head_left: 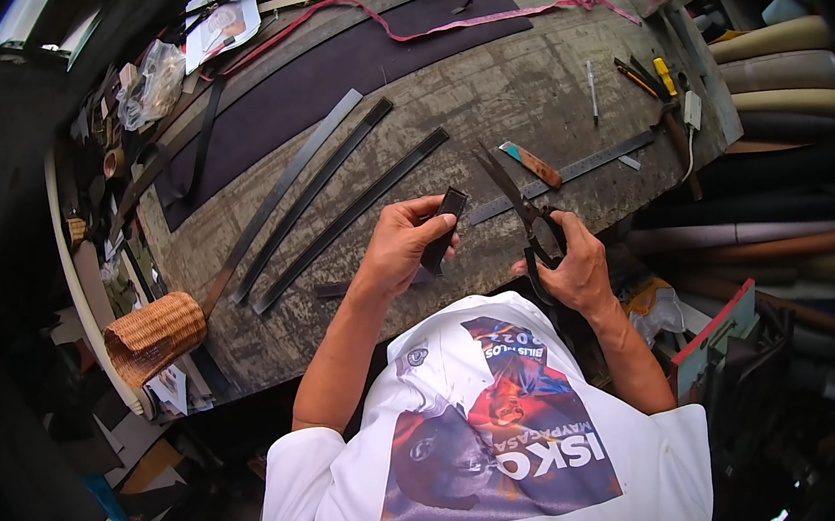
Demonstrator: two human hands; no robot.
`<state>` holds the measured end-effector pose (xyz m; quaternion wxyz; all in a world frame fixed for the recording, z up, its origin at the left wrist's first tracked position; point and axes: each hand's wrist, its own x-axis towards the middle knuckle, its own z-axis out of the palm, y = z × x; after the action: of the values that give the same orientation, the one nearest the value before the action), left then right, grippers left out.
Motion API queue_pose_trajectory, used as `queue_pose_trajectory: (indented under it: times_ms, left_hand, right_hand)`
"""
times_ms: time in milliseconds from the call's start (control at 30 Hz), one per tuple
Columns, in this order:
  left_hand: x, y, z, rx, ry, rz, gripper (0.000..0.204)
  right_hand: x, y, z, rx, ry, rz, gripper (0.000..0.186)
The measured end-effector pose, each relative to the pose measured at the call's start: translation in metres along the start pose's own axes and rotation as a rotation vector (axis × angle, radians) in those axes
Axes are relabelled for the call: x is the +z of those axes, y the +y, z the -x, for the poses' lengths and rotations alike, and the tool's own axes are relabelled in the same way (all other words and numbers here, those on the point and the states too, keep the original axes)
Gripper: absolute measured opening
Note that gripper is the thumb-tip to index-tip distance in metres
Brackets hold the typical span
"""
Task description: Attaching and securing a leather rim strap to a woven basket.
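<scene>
My left hand (398, 249) is closed around a short dark leather strip (451, 202), its thumb pressed on the face. In my right hand (579, 270) are large black scissors (519, 200), blades pointing up and slightly spread, close to the strip. Just beyond them a wooden-handled knife (536, 167) lies by a metal ruler (608, 156). To the left, two long dark straps (351, 218) and a lighter straight strip (302, 161) rest on the worn bench (315, 341). Part of another dark piece (338, 289) shows behind my left hand.
At the back lie a dark sheet (260, 140) and pink measuring tape (406, 37). A white pen (592, 93), yellow-handled tool (664, 77) and white device (693, 110) lie right. A wicker holder (156, 341) sits at the left edge; material rolls (789, 99) are stacked beside the bench.
</scene>
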<state>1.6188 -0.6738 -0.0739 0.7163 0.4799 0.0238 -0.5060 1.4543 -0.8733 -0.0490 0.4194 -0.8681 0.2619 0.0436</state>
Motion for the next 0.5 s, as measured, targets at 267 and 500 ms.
queue_pose_trajectory:
  times_ms: [267,500]
  left_hand:
    - [-0.001,0.000,0.001,0.009,-0.007,-0.035,0.028]
    - [0.005,-0.002,0.007,0.259,0.187,-0.441,0.042]
  right_hand:
    - [0.007,0.008,-0.004,-0.413,0.146,0.299,0.054]
    - [0.001,0.006,-0.001,-0.142,0.231,0.027,0.062]
